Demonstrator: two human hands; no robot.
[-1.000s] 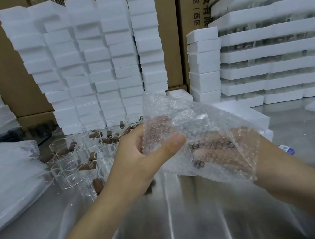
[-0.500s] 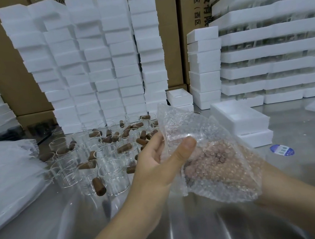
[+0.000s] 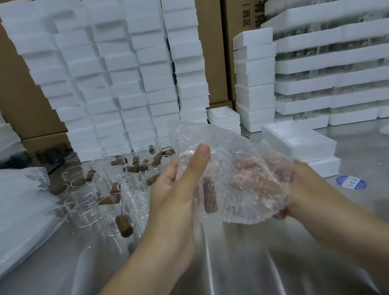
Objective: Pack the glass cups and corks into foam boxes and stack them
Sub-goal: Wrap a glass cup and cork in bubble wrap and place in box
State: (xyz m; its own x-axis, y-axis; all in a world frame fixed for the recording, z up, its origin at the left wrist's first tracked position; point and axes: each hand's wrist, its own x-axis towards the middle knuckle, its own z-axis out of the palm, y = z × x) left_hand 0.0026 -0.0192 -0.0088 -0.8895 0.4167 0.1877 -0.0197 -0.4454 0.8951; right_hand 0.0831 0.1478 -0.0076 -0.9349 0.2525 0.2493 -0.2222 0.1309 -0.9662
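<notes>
A clear bubble-wrap bag (image 3: 225, 168) is held above the steel table between both hands. My left hand (image 3: 176, 188) pinches its left edge, thumb on the front. My right hand (image 3: 291, 184) grips the bag's right side, its fingers showing pink through the bubbles. A brown cork (image 3: 210, 198) shows through the bag near the left hand. Left of the hands stand several clear glass cups (image 3: 86, 209) with brown corks (image 3: 124, 225) scattered among them. An open white foam box (image 3: 298, 144) sits on the table to the right.
Tall stacks of white foam boxes (image 3: 110, 67) line the back in front of cardboard cartons. Foam trays (image 3: 339, 61) are piled at the right. A heap of clear plastic bags (image 3: 8, 219) lies at the left. A blue round sticker (image 3: 351, 182) lies on the steel table (image 3: 229, 278).
The bubble-wrap bag has been drawn in and bunched between the hands. My left thumb slid up along its edge, and a cork now shows inside the bag.
</notes>
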